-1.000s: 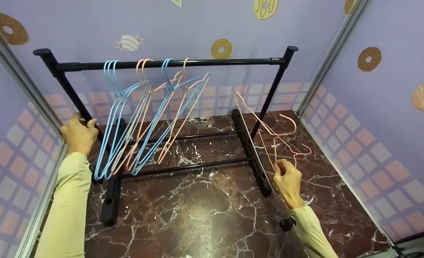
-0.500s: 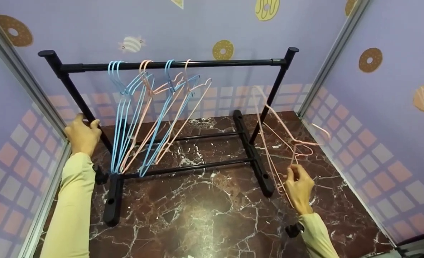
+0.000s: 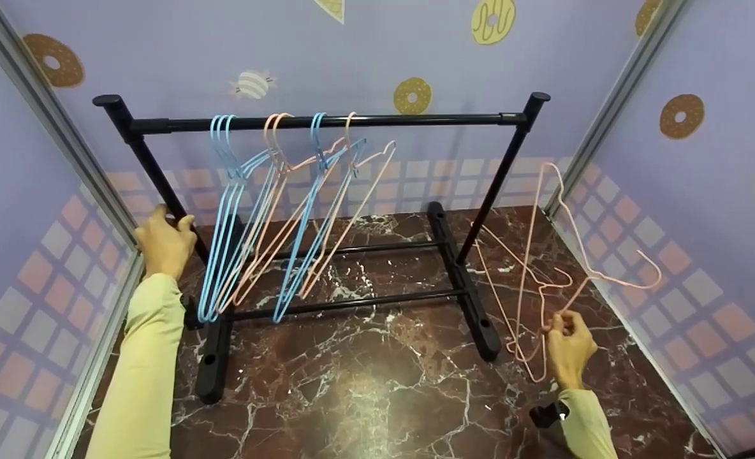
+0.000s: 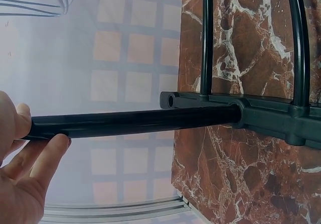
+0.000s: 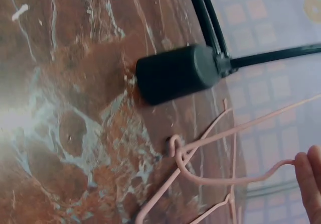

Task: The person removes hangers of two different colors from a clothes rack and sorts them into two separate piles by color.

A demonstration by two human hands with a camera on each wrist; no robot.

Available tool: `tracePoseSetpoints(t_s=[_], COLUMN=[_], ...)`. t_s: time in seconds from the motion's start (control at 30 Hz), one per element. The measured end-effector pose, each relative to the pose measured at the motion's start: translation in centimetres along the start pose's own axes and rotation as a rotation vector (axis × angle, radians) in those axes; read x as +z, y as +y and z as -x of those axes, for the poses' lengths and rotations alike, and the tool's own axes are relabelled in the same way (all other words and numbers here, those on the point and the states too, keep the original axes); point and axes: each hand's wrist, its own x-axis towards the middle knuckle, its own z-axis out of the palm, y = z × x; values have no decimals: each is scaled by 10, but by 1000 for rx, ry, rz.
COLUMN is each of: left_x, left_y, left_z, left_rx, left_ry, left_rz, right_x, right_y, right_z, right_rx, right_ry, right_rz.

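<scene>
The floor [image 3: 365, 395] is dark red marble with white veins, and the walls [image 3: 352, 57] are pale purple with printed donuts. The left hand [image 3: 164, 245] curls its fingers around the left post [image 3: 154, 172] of the black rack [image 3: 326, 120]. The right hand [image 3: 569, 347] pinches a pink wire hanger [image 3: 543, 255] right of the rack, lifted above another pink hanger [image 3: 511, 299] on the floor.

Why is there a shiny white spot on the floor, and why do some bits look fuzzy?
Head view: a light glares off the polished marble floor. Right wrist view: the floor and the black rack foot look soft, out of focus. Left wrist view: the left hand is close, pale and blurry.
</scene>
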Motion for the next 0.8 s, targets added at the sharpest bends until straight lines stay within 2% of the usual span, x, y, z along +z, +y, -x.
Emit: tracePoseSetpoints(t_s=[0.23, 0.57, 0.7, 0.8], left_x=[1, 0, 3, 4], left_y=[1, 1, 0, 0], left_z=[-2, 0, 2, 2], left_rx=[0, 3, 9, 7], left_ry=[1, 35, 31, 26], left_rz=[-7, -6, -8, -7], right_x=[0, 10, 12, 14], right_y=[13, 30, 38, 43], right_z=[-17, -31, -30, -29], right_rx=[68, -12, -36, -55], right_ry=[-106, -250, -260, -237], right_rz=[159, 319, 356, 354])
